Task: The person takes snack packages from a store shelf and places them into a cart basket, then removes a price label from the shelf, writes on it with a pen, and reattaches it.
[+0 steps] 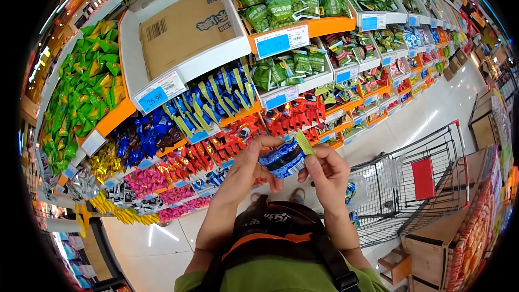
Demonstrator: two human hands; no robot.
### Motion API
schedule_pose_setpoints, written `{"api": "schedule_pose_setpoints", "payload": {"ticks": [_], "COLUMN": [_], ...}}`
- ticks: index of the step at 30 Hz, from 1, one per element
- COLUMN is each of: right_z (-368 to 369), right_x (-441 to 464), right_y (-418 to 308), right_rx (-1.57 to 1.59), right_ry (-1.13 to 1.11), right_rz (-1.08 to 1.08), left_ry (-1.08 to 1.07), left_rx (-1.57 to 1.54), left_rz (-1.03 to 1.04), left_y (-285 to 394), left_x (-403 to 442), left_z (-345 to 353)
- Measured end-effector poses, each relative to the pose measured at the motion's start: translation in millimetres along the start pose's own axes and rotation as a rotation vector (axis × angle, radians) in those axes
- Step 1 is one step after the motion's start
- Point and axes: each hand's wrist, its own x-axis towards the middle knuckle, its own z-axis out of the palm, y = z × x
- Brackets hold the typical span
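A small blue packet [282, 161] with a yellow-green end is held between my two hands, above the bag strapped on my front. My left hand [250, 166] is closed on the packet's blue end, thumb on top. The fingers of my right hand [326, 172] pinch it near the yellow-green end. Similar blue and yellow-green packets [208, 100] lie in a shelf bin beyond my hands, with red-wrapped sweets [200, 151] in the bins below.
A metal shopping cart [411, 184] with a red panel stands at the right, beside wooden crates [427, 254]. Green packets [89, 92] fill a bin at the left. A cardboard box [184, 32] lies in a white tray [216, 51]. My shoes show on the tiled floor [146, 243].
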Motion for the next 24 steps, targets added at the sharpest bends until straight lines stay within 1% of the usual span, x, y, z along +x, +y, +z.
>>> {"api": "schedule_pose_setpoints", "payload": {"ticks": [24], "right_z": [-11], "right_x": [-7], "right_y": [-10], "right_rx": [0.009], "right_ry": [0.003], "right_rz": [-0.003], "left_ry": [-0.024], "left_rx": [0.026], "left_rz": [-0.031], "left_y": [-1], "left_x": [7], "left_z": [13]}}
